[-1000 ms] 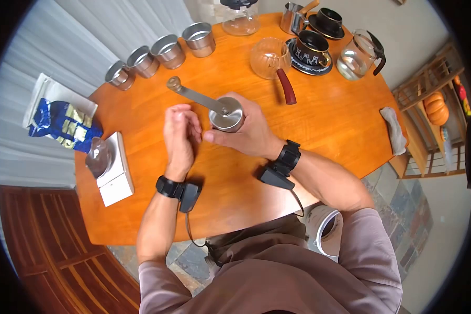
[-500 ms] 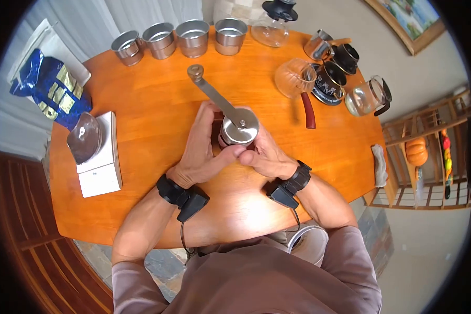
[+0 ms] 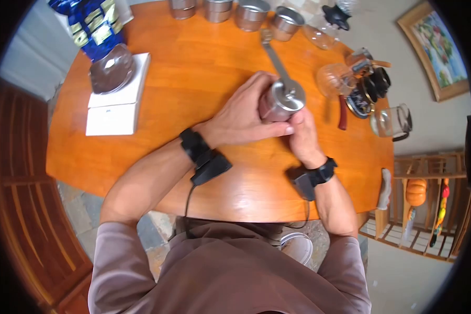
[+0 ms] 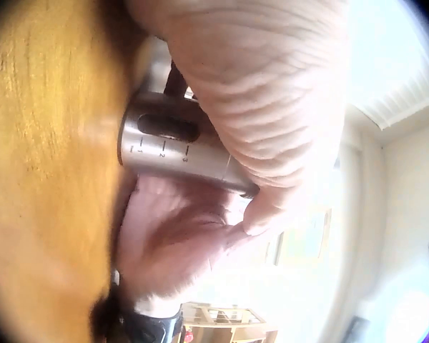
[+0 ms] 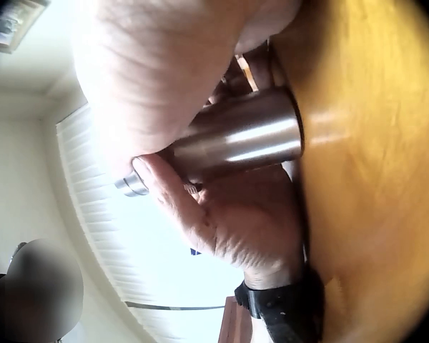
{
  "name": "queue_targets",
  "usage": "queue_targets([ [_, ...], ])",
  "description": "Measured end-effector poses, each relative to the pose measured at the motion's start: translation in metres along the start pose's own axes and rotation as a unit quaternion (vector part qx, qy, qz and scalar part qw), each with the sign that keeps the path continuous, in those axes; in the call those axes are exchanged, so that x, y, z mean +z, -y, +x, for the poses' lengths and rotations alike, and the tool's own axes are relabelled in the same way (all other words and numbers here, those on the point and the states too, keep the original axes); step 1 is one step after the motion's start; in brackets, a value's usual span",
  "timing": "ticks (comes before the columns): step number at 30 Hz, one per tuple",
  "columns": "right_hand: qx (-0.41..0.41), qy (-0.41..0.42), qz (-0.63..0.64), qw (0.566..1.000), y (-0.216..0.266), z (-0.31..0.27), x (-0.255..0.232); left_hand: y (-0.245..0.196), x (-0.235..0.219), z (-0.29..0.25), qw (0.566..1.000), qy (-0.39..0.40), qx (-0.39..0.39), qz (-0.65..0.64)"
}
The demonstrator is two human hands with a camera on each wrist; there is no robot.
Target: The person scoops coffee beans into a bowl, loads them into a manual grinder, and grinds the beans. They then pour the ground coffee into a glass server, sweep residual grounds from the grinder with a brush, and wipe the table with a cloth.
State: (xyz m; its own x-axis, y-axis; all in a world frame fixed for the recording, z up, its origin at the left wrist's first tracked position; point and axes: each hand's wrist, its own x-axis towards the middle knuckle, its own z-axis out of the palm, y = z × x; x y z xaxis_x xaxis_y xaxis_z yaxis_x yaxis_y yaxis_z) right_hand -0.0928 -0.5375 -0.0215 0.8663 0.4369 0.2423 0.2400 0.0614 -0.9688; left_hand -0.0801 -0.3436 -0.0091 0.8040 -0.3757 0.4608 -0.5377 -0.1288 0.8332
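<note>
A manual coffee grinder [image 3: 283,100] of brushed steel stands upright between my two hands, low at the wooden table [image 3: 204,180]. Its crank arm [image 3: 277,61] points away from me, ending in a round knob. My left hand [image 3: 243,112] wraps the grinder from the left, thumb across its near side. From the right, my right hand [image 3: 303,137] holds it, its thumb by the left thumb tip. In the left wrist view the steel body [image 4: 179,139] shows a dark slot window with number marks. The right wrist view shows its plain, shiny side [image 5: 250,136].
A white scale [image 3: 112,120] bearing a smoky clear dish [image 3: 111,70] lies left, before a blue bag [image 3: 97,29]. Several steel cups [image 3: 252,14] line the back. At right are a glass server [image 3: 334,79] with red handle, black cups [image 3: 382,81] and a glass pot [image 3: 390,121].
My left hand, earlier apart from the grinder, has come in and gripped it alongside the right. The head view has swung, so the table's things appear shifted. The crank points farther right in view.
</note>
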Motion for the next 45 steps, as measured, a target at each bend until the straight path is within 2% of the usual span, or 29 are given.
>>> queue_targets([
  [2, -0.004, -0.014, -0.019, 1.0, 0.008, 0.001, 0.004, 0.001, -0.002, 0.0, 1.0, -0.003, -0.004, 0.01],
  [6, -0.013, -0.006, -0.048, 0.999, 0.006, -0.001, -0.001, 0.002, -0.001, -0.001, 0.998, 0.022, -0.003, -0.053],
  [11, -0.014, -0.084, -0.001, 0.996, 0.012, -0.001, 0.006, 0.001, -0.002, 0.0, 0.999, 0.011, 0.039, -0.019],
  [12, -0.011, -0.081, 0.004, 0.997, 0.011, -0.002, 0.006, 0.002, -0.001, -0.003, 0.999, 0.01, 0.034, -0.017],
  [14, 0.0, -0.135, -0.021, 0.991, 0.011, -0.002, -0.001, 0.004, 0.0, -0.001, 0.996, 0.025, 0.016, -0.087],
  [15, -0.008, -0.152, -0.069, 0.986, 0.015, -0.001, 0.001, 0.004, 0.001, -0.001, 0.993, 0.025, 0.001, -0.115],
  [19, 0.029, -0.181, -0.014, 0.983, 0.007, 0.002, -0.002, -0.001, -0.002, -0.004, 0.998, 0.031, -0.001, -0.046],
  [23, 0.057, -0.194, -0.015, 0.979, 0.007, 0.004, -0.006, -0.003, -0.003, -0.002, 0.997, 0.061, -0.027, -0.046],
  [25, 0.056, -0.209, 0.008, 0.976, 0.003, 0.005, -0.005, 0.005, 0.003, -0.005, 0.986, 0.058, -0.051, -0.145],
  [26, 0.051, -0.202, 0.031, 0.978, 0.002, 0.006, -0.004, 0.008, 0.007, -0.005, 0.984, 0.067, -0.052, -0.158],
  [28, 0.059, -0.219, 0.028, 0.973, 0.004, 0.008, 0.0, 0.011, 0.008, -0.005, 0.979, 0.024, -0.052, -0.194],
  [30, 0.049, -0.232, 0.054, 0.97, 0.006, 0.012, 0.003, 0.003, 0.004, -0.004, 0.983, 0.041, -0.061, -0.17],
  [32, 0.066, -0.244, 0.058, 0.966, 0.013, 0.01, 0.003, -0.001, 0.005, -0.005, 0.969, 0.045, -0.088, -0.227],
  [34, 0.062, -0.184, -0.017, 0.981, 0.009, 0.01, -0.004, -0.006, 0.003, -0.005, 0.962, 0.062, -0.11, -0.241],
  [35, 0.034, -0.167, 0.003, 0.985, 0.003, 0.011, -0.005, -0.005, 0.002, -0.006, 0.969, 0.064, -0.112, -0.211],
  [37, 0.036, -0.169, -0.033, 0.984, -0.003, 0.013, -0.005, -0.012, -0.001, -0.005, 0.98, 0.059, -0.12, -0.146],
  [39, 0.032, -0.163, -0.081, 0.983, -0.001, 0.01, -0.001, -0.012, -0.001, -0.006, 0.976, 0.067, -0.138, -0.153],
  [41, 0.043, -0.16, -0.082, 0.983, -0.001, 0.008, -0.001, -0.006, -0.001, -0.007, 0.972, 0.058, -0.167, -0.156],
  [42, 0.045, -0.144, -0.08, 0.985, -0.001, 0.01, -0.003, -0.004, -0.001, -0.006, 0.971, 0.069, -0.162, -0.161],
  [44, 0.038, -0.152, -0.078, 0.985, -0.01, 0.012, -0.004, -0.003, -0.001, -0.008, 0.977, 0.044, -0.163, -0.133],
  [45, 0.027, -0.148, -0.072, 0.986, -0.012, 0.014, -0.004, -0.002, -0.004, -0.007, 0.981, 0.071, -0.156, -0.086],
])
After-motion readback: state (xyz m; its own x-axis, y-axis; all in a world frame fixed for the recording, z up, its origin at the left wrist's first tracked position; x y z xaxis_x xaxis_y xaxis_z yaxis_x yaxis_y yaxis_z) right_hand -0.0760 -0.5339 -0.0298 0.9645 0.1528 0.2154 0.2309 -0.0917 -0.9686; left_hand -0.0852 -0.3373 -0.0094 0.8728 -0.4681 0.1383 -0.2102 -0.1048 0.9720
